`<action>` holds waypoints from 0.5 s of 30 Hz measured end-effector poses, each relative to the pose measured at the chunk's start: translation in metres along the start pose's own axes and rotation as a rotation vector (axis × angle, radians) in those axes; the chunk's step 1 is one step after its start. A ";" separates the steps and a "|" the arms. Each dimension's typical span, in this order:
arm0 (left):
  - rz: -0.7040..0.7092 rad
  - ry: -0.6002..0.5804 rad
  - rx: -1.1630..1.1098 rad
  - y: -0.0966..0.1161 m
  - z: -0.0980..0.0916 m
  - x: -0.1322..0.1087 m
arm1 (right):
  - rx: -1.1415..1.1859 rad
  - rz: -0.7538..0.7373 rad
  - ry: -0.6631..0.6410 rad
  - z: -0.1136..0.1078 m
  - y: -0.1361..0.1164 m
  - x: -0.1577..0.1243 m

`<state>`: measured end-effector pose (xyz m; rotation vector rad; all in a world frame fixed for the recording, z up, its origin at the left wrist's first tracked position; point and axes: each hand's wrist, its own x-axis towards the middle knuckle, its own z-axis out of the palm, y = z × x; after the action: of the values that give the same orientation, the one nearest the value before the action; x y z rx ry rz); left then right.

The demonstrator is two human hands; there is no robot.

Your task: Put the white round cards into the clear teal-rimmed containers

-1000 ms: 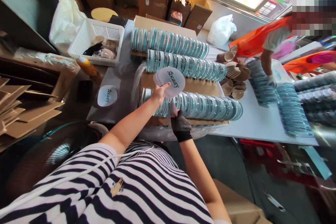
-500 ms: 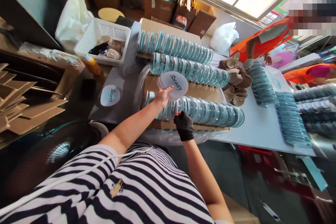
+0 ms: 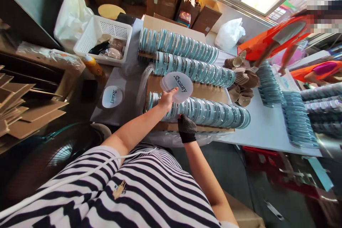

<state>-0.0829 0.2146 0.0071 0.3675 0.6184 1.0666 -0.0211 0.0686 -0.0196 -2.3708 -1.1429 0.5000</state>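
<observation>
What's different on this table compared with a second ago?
The right hand, its bare fingertip raised against the near row of clear pieces before, is now curled lower there; whether it let anything go isn't clear. A co-worker's gloved hand now shows beside the brown cups; earlier, one was over the clear stack. Unchanged: the left hand grips white cards; a lone card lies apart.

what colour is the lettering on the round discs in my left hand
Black lettering on whitish discs, clearest in the head view.
</observation>
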 end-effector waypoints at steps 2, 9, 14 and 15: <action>0.007 0.019 0.003 0.000 -0.001 -0.001 | 0.242 0.086 -0.182 -0.004 -0.002 0.002; 0.051 0.046 0.059 -0.006 -0.002 -0.003 | 0.543 0.076 -0.478 -0.026 0.010 0.020; 0.096 0.074 0.106 -0.012 0.002 -0.001 | 0.265 -0.118 0.238 -0.052 -0.019 0.062; 0.100 0.085 0.117 -0.012 0.003 -0.002 | 0.187 -0.156 0.269 -0.055 -0.028 0.066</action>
<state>-0.0731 0.2077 0.0034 0.4605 0.7465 1.1495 0.0279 0.1234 0.0332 -2.0936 -1.0946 0.2152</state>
